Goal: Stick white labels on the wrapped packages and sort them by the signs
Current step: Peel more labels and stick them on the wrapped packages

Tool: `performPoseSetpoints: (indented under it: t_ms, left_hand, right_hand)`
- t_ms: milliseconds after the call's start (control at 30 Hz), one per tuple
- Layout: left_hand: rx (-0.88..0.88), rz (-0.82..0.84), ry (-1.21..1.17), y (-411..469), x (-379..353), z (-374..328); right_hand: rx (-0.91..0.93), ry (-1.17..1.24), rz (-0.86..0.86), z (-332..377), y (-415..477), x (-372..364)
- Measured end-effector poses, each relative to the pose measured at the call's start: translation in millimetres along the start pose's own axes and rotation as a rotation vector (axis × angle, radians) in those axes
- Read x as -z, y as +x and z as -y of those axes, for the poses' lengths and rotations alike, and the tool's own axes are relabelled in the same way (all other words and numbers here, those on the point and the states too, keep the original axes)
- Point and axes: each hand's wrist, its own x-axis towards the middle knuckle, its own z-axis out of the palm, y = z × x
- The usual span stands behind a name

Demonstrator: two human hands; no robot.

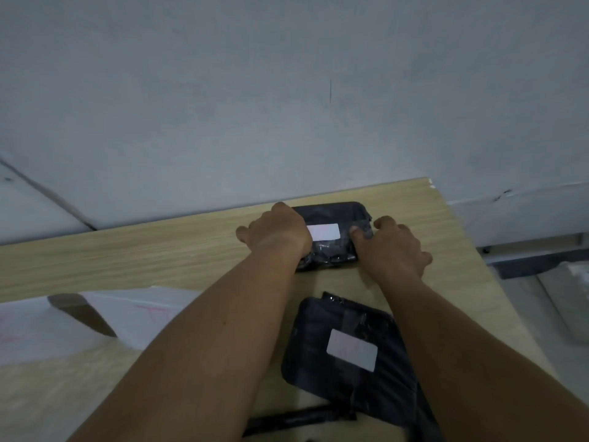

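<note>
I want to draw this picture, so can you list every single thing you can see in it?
wrapped packages: 2, black; far package at the table's far edge, near package closer to the camera
labels: 2, white; far label on the far package, near label on the near package
black strip: 1, black, at the bottom edge, partly hidden
paper sheets: at least 2, white with pink marks, on the table's left side
table: 1, light wood, under everything
wall: 1, grey, behind the table
hands: 2; left hand grips the far package's left end, right hand holds its right end
</note>
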Motion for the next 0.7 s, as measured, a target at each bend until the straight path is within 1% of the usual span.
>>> performPoseSetpoints:
  t_ms: [67,133,200,267,400,500,600,700]
  left_hand:
    - [-0.050,-0.065,0.091,-8,-3,4]
    - [-0.155,-0.176,0.191,-19,-7,10]
    - [-0.264,-0.254,0.245,-31,-9,15]
    - [-0.328,-0.261,0.275,-43,-10,21]
    - [-0.398,-0.188,0.349,-64,-10,41]
    - [-0.496,-0.215,0.411,-81,-9,57]
    - [-0.647,-0.378,0.445,-101,-7,70]
    - [-0.800,-0.572,0.339,-122,1,75]
  right_hand:
    - [-0.001,-0.014,-0.025,-1,-7,4]
    - [0.011,-0.020,-0.066,-4,-19,6]
    - [0.026,-0.044,-0.086,-6,-33,8]
    - [0.041,-0.070,-0.087,-9,-47,9]
    - [0.101,-0.083,-0.014,-20,-79,10]
    - [0.141,-0.076,-0.010,-27,-107,11]
    - [0.152,-0.080,-0.060,-33,-140,14]
    - [0.172,-0.081,-0.158,-41,-173,18]
